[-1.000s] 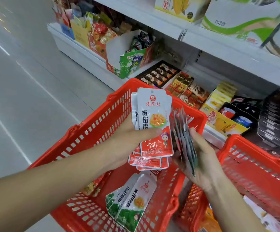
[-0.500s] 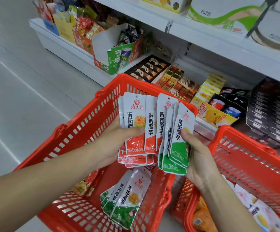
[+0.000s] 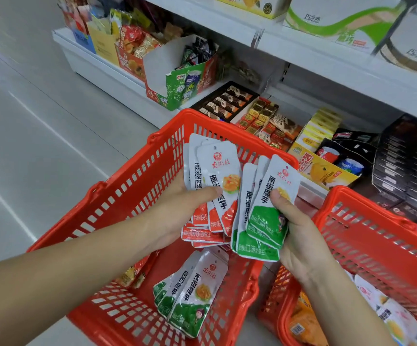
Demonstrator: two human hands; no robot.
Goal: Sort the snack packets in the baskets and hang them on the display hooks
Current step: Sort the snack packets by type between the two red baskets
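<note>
The left hand (image 3: 177,213) gripped a fanned stack of red-bottomed snack packets (image 3: 223,186), its fingers closed around them with the thumb pressed across the front one. Just beside it, the right hand (image 3: 302,233) gripped a smaller fan of green-bottomed snack packets (image 3: 265,221) in the same way, fingers closed and thumb on the top packet. Both bundles were held upright over the left red basket (image 3: 127,181), their edges touching or nearly so. A few more green packets (image 3: 192,295) lay in that basket's bottom. A second red basket (image 3: 367,221) sat to the right with other packets (image 3: 389,315) inside. Behind the baskets stood a white shelf (image 3: 117,78) stocked with boxed snacks.
</note>
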